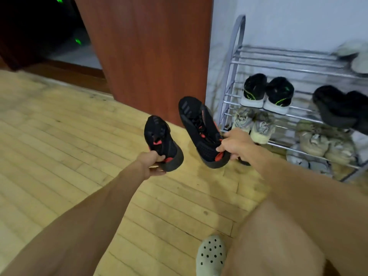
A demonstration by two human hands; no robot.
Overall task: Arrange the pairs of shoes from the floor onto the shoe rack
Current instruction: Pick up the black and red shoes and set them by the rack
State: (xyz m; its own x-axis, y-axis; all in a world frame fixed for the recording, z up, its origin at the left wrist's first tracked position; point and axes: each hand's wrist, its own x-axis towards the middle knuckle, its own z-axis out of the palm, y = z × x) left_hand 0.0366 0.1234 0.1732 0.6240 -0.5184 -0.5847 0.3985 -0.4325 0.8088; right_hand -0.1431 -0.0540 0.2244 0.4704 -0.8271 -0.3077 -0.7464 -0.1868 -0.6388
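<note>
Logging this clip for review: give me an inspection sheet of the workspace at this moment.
Surface: wooden plank floor, worn.
Job's things: black sneaker with red accents in left hand; its mate in right hand; metal shoe rack holding several pairs.
Clutter: nothing seen.
Grippers: both hands grip at the heels, shoes off the floor.
Cables: nothing seen.
Surroundings: brown wooden door, white wall, clog on the person's foot.

Home entryway — wood floor (59, 136), metal shoe rack (282, 62), door (143, 52).
</note>
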